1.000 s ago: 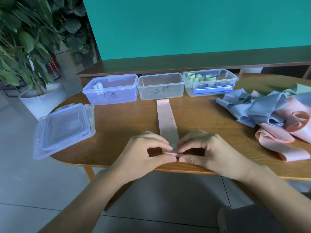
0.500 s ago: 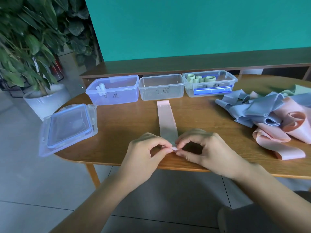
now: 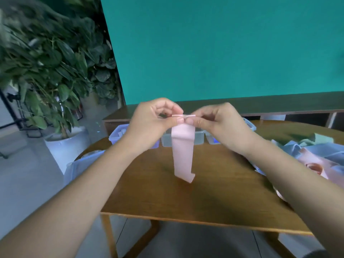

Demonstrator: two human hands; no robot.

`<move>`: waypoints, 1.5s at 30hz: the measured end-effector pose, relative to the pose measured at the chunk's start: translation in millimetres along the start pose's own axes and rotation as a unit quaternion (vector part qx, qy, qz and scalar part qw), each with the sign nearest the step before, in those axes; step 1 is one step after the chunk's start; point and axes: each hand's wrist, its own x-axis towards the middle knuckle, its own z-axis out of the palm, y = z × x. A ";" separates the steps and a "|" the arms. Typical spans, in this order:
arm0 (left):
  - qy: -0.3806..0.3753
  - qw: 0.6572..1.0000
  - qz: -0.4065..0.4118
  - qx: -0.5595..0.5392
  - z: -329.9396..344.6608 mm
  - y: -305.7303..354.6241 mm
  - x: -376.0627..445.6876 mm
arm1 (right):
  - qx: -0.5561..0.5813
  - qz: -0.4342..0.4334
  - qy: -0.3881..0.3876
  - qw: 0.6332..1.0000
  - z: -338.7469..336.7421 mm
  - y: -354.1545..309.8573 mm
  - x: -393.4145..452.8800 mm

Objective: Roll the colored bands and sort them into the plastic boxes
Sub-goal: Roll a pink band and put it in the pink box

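A pink band (image 3: 182, 151) hangs in the air above the wooden table (image 3: 214, 192). Its top end is rolled a little, and its lower end curls just over the tabletop. My left hand (image 3: 152, 121) and my right hand (image 3: 216, 121) pinch that rolled top end between thumb and fingers, side by side. Three clear plastic boxes stand in a row behind my hands: the left box (image 3: 117, 134), the middle box (image 3: 166, 139) and the right box (image 3: 250, 125), all mostly hidden. A heap of blue, pink and green bands (image 3: 316, 155) lies at the right.
A clear lid with a blue rim (image 3: 81, 164) lies at the table's left edge. A potted plant in a white pot (image 3: 67, 144) stands on the floor to the left. A dark wooden bench (image 3: 270, 105) runs along the teal wall behind the table.
Both hands have lifted the pink band off the table, so it now hangs down from its rolled end. The camera has tilted up and shifted.
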 end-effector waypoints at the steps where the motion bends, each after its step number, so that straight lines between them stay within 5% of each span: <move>1: 0.000 1.000 0.002 -0.010 -6.2 10.5 7.6 | 0.022 0.003 0.007 1.000 -7.1 -11.0 8.1; 9: 0.133 0.991 0.030 -0.010 -28.4 74.7 22.7 | 0.127 0.030 0.087 0.988 -43.1 -70.0 41.7; 16: 0.109 0.990 -0.056 -0.073 -29.3 93.8 16.5 | 0.173 0.048 0.110 0.978 -50.7 -87.9 42.9; 26: -0.011 0.979 -0.048 -0.199 -38.1 107.9 24.6 | 0.324 0.032 0.021 0.945 -53.6 -106.8 36.0; 39: -0.017 0.951 -0.043 -0.306 -45.8 120.0 28.3 | 0.394 0.032 -0.021 0.918 -66.5 -115.9 31.5; 42: -0.015 0.960 -0.046 -0.276 -54.5 118.2 29.7 | 0.414 0.061 -0.042 0.907 -74.0 -118.2 26.6; 45: -0.024 0.982 -0.045 -0.184 -62.9 115.6 29.8 | 0.298 0.081 -0.051 0.950 -81.7 -120.0 24.2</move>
